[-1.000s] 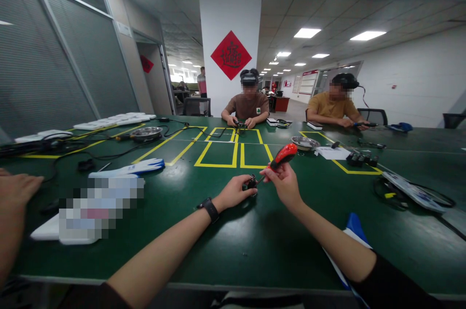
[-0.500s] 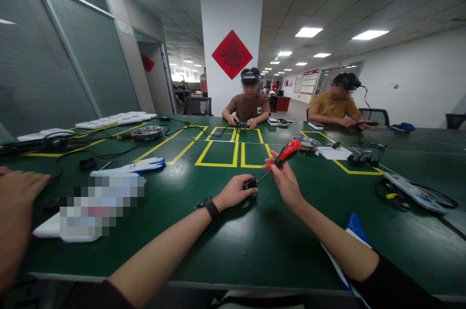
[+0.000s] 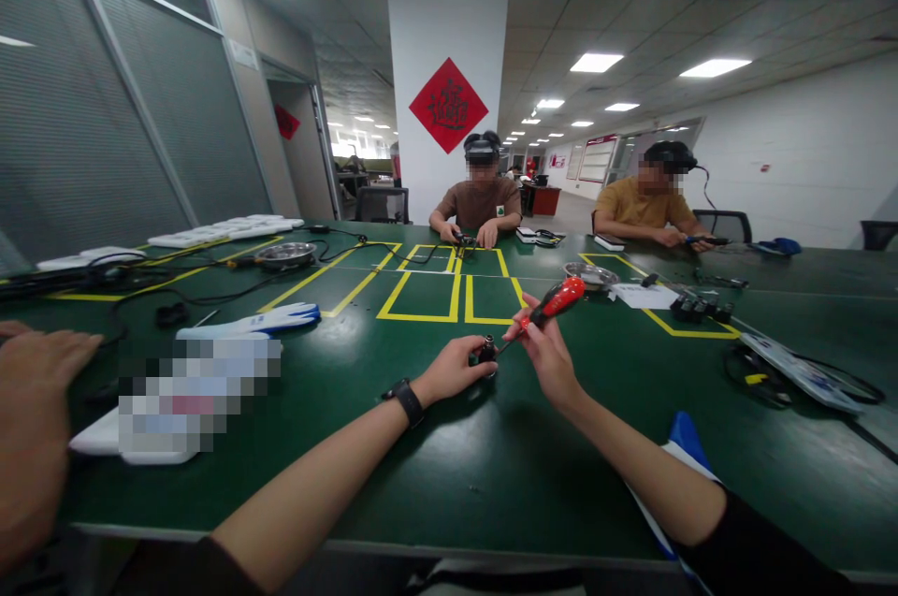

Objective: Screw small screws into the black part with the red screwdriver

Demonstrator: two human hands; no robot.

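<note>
My left hand [image 3: 453,370], with a dark watch at the wrist, is closed on a small black cylindrical part [image 3: 487,351] with a metallic top, held upright low over the green table [image 3: 393,474]. A red and black screwdriver [image 3: 557,299] is in my right hand [image 3: 547,348], gripped between thumb and fingers near the lower handle. It slants down to the left, its thin shaft pointing at the side of the black part. Whether the tip touches the part, I cannot tell.
White-and-blue gloves [image 3: 259,320] and a white package [image 3: 168,418] lie left. Metal bowls [image 3: 286,254], cables and black parts [image 3: 702,306] lie further off. A neighbour's hand [image 3: 42,371] is at the left edge. Two people sit across the table. Another glove [image 3: 684,446] lies by my right forearm.
My right hand has shifted its hold on the screwdriver, and the handle has moved slightly right and down. My left hand stays in place around the black part.
</note>
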